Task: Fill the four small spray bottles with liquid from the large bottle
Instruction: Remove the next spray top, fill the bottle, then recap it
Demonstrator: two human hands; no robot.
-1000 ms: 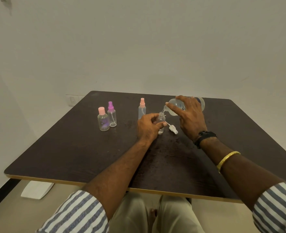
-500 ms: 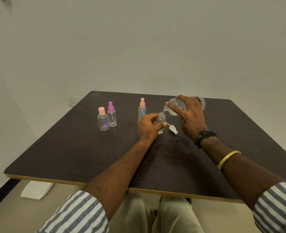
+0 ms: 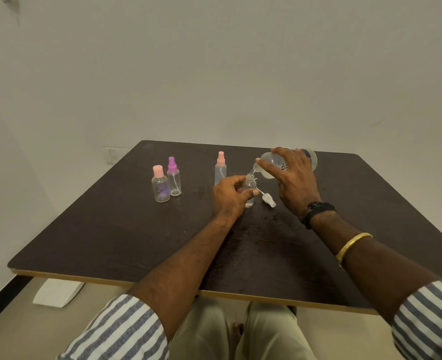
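Note:
My right hand grips the large clear bottle, tipped on its side with its spout over the mouth of an uncapped small bottle. My left hand holds that small bottle upright on the dark table. Its white spray head lies on the table just to the right. A slim bottle with a pink sprayer stands behind my left hand. At the left stand a purple-topped spray bottle and a round bottle with a pink cap.
A white wall rises right behind the table's far edge. A white flat object lies on the floor under the table's front left corner. My knees sit below the near edge.

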